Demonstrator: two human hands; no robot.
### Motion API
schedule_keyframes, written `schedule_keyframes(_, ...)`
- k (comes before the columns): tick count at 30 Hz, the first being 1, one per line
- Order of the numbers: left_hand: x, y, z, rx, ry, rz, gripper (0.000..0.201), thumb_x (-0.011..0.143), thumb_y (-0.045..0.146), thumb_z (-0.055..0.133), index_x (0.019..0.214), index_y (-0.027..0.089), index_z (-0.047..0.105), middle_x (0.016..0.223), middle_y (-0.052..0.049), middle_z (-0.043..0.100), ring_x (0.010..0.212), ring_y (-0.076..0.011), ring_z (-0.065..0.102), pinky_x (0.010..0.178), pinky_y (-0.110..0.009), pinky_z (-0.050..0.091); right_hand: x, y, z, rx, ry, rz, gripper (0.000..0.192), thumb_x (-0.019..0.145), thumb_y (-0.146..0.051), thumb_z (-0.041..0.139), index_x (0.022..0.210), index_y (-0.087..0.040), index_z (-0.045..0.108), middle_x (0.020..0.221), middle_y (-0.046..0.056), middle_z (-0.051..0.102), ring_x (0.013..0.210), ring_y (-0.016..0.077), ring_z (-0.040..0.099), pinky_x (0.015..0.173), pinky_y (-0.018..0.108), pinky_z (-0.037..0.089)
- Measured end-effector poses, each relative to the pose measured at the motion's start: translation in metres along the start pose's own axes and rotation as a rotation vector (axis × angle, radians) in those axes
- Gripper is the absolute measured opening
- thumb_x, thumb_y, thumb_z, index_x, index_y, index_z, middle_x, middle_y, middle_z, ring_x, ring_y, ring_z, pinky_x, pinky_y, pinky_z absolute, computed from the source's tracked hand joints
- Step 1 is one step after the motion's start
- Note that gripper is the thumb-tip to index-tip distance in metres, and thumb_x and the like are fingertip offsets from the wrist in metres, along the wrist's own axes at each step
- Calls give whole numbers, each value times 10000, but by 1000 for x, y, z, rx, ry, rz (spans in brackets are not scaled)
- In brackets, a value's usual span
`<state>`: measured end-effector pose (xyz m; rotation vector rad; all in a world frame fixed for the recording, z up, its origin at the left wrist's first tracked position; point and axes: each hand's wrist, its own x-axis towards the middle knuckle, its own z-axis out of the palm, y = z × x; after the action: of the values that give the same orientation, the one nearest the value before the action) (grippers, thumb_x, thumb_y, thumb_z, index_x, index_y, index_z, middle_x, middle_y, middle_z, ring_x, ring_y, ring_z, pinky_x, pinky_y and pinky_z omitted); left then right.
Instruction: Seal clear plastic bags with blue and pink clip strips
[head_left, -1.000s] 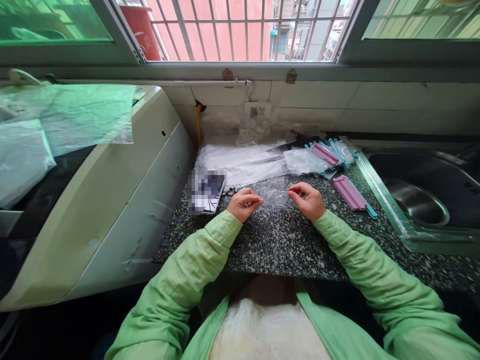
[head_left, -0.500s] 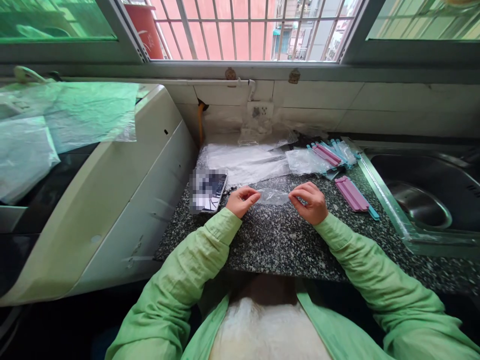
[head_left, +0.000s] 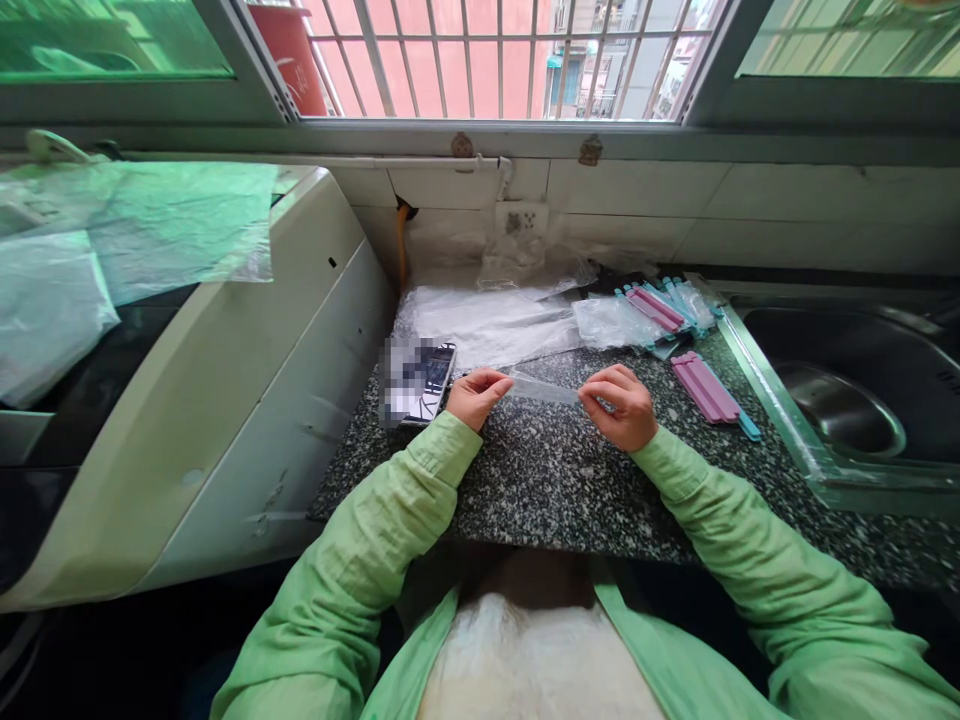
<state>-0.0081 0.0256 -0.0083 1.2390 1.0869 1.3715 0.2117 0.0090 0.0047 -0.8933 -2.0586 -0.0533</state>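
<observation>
A clear plastic bag (head_left: 546, 388) is stretched into a narrow strip above the speckled counter (head_left: 540, 480). My left hand (head_left: 477, 397) pinches its left end between thumb and fingers. At the other end, my right hand (head_left: 619, 406) is closed on the plastic in the same kind of pinch. Just left of my left hand lies a phone (head_left: 436, 380), partly blurred out. To the right of my right hand are pink and light-blue bag sealing clips (head_left: 705, 387), lying side by side on the counter.
Flat clear plastic bags (head_left: 495, 325) lie along the back of the counter. More pink and blue clips (head_left: 660, 305) rest on plastic at the back right. A steel sink (head_left: 814, 470) borders the right side; a large white appliance (head_left: 277, 400) stands at left.
The plastic between my hands has gone from a wider, loose sheet to a narrower, tauter strip. My left hand has shifted slightly left; my right hand has hardly moved.
</observation>
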Motion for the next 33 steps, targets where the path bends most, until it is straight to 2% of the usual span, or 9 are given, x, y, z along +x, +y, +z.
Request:
schedule_keyframes(7,0,-3,-1,71,-4,78,222,571,371,695,541,160,633,523,19,513,559,-97,451,592,-255,384,2,0,-1,61,-11,62,99,763,-197,548,674,-214,589,659,29,585,668,158,520,620,317,455)
schedule_keyframes(11,-2,0,-2,163,-5,194,166,591,327,688,590,165,650,588,3,504,568,-98,440,547,-241,370,2,1,-1,100,-14,65,106,769,-184,533,668,-208,559,656,30,573,669,157,513,622,314,445)
schedule_keyframes(16,-4,1,-3,235,-1,295,133,626,298,661,590,174,624,775,-55,575,774,-158,525,619,-260,408,2,1,0,138,-59,80,123,775,-187,523,654,-206,534,646,29,564,656,154,503,630,319,436)
schedule_keyframes(23,-5,2,-1,197,12,275,192,623,321,660,539,173,571,680,-37,595,697,-144,535,671,-287,421,3,0,1,174,-50,129,148,783,-205,516,634,-205,517,623,20,552,641,149,498,625,317,428)
schedule_keyframes(29,-3,-1,2,58,60,131,273,574,392,683,523,160,546,640,-13,561,596,-105,484,587,-255,394,1,2,3,206,-72,146,91,765,-246,560,687,-201,545,654,24,578,649,148,512,595,299,426)
schedule_keyframes(33,-1,-1,2,-8,98,84,301,534,421,696,522,159,547,617,-4,553,621,-111,495,636,-265,405,-2,3,8,209,-128,153,82,753,-253,582,698,-199,555,650,17,588,642,142,519,599,292,422)
